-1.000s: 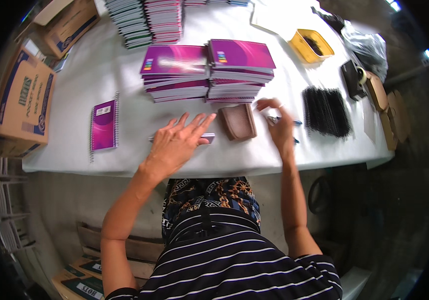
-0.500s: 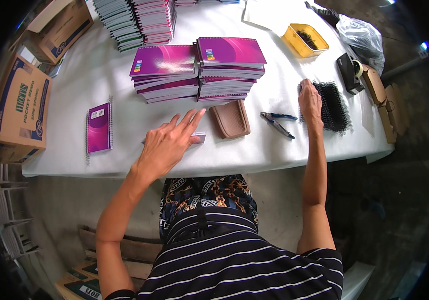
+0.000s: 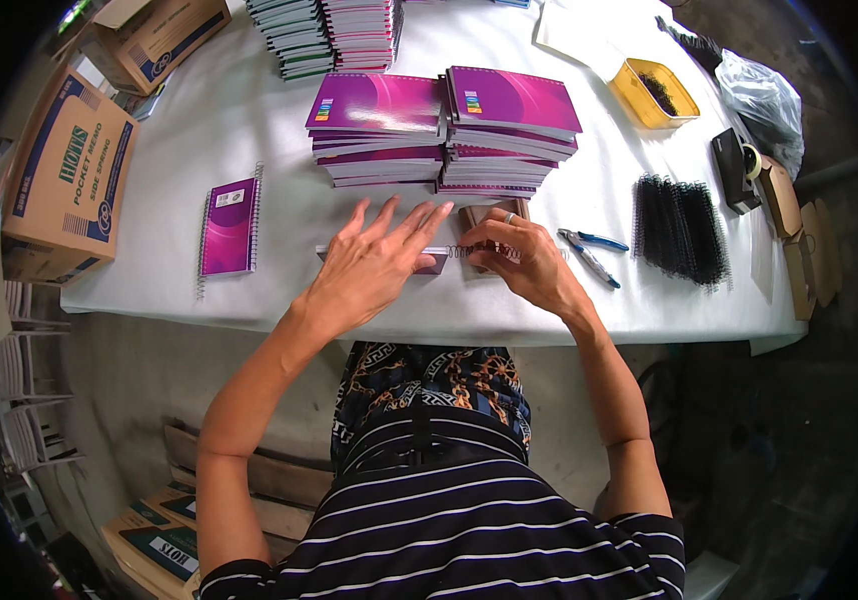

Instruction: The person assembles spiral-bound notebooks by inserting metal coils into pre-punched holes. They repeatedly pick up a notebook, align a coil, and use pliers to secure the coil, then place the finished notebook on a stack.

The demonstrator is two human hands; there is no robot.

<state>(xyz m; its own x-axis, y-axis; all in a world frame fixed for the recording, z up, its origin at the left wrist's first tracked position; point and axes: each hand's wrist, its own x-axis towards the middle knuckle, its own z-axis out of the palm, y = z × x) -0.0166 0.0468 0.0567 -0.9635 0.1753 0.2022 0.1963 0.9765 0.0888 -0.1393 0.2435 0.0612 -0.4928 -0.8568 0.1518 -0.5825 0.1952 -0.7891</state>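
My left hand (image 3: 374, 262) lies with its fingers spread over a small notepad (image 3: 433, 264), which it mostly hides. In the fingers of my right hand (image 3: 534, 262) is a thin dark spiral coil (image 3: 457, 252), its end at the notepad's right edge. Whether the coil has entered the holes is too small to tell. Behind the right hand sits a brown block-like rest (image 3: 470, 218), partly covered. Blue-handled cutting pliers (image 3: 594, 254) lie just right of that hand. Farther right is a pile of black spiral coils (image 3: 679, 232).
Two stacks of purple notebooks (image 3: 514, 105) stand ahead, with taller stacks (image 3: 359, 35) behind. At left lie a coil-bound purple notebook (image 3: 230, 228) and cardboard boxes (image 3: 74, 175). A yellow tub (image 3: 654, 95), a black tape dispenser (image 3: 734, 172) and a plastic bag (image 3: 764, 105) are at right.
My right hand has come left from the coil pile to the notepad's right edge, carrying a spiral coil. My left hand stays on the notepad. The whole view has shifted somewhat.
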